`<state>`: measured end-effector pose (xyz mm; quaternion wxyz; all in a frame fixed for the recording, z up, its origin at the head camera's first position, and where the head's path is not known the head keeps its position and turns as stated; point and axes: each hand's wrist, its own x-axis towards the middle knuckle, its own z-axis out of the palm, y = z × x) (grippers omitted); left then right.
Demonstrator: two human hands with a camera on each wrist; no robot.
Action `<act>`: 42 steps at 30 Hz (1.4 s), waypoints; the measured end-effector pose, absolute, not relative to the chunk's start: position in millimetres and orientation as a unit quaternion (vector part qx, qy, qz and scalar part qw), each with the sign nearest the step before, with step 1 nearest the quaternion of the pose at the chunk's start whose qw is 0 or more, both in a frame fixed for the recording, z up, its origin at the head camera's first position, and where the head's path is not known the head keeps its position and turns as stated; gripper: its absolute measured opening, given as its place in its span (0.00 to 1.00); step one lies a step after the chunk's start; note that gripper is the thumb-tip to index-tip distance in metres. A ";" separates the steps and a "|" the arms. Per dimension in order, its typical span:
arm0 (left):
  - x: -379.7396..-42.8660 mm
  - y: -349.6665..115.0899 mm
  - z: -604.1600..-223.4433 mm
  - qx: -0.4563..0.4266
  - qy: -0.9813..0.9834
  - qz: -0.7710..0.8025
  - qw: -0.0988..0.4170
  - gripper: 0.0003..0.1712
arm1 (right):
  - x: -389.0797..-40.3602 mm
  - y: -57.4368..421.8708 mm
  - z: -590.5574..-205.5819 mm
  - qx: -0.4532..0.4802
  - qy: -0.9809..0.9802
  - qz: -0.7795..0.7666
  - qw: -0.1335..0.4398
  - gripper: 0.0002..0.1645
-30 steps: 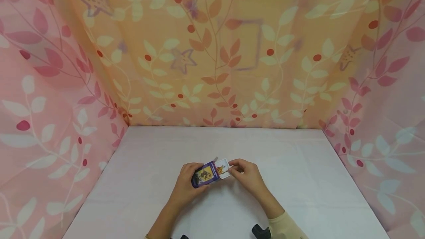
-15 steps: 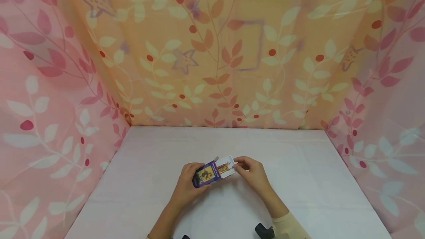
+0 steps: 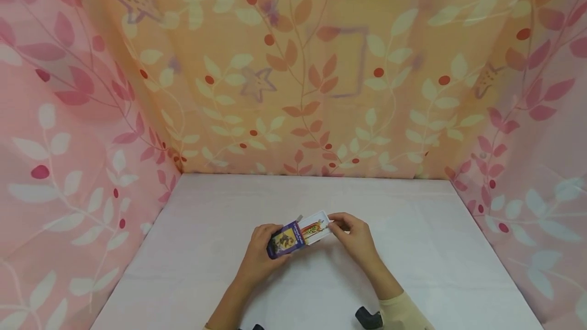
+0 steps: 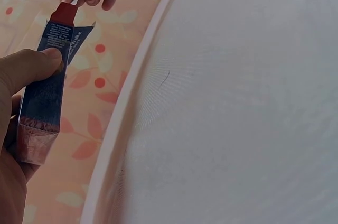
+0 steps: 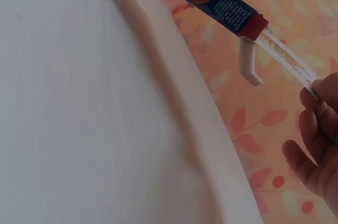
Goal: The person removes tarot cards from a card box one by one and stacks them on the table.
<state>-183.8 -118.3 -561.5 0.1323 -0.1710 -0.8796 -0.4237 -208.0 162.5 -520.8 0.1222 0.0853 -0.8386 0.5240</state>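
Observation:
In the head view my left hand (image 3: 260, 253) grips a dark blue-purple card box (image 3: 283, 241) with a yellow picture on its front. The left wrist view shows the thumb pressed on the box's narrow printed side. A deck of cards (image 3: 315, 228) with a white border and a colourful figure sticks well out of the box's right end. My right hand (image 3: 357, 241) pinches the deck's outer end between thumb and fingers. Seen from the right wrist, the deck's edge (image 5: 288, 57) looks shiny, and an opened flap (image 5: 247, 63) hangs beside the box mouth. The deck's inner end is hidden inside.
A white-covered table (image 3: 206, 208) lies under both hands. Patterned orange cloth (image 3: 293, 90) stands behind it, with pink patterned cloth at the left and right sides. Black wrist gear (image 3: 368, 318) shows by the right sleeve.
My right hand has moved right and slightly up, drawing the deck farther out of the box. The left hand and the box have stayed nearly still.

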 end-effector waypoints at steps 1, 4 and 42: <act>-183.5 -118.3 -561.6 -0.171 -0.879 -0.424 0.132 0.44 | -208.2 164.0 -521.1 0.083 -0.839 0.523 0.125 0.10; -183.0 -118.4 -561.7 -0.171 -0.879 -0.424 0.133 0.44 | -208.8 168.9 -519.5 0.078 -0.838 0.524 0.133 0.10; -183.1 -125.3 -562.3 -0.155 -0.883 -0.422 0.133 0.44 | -268.1 232.3 -501.8 0.081 -0.856 0.498 0.111 0.13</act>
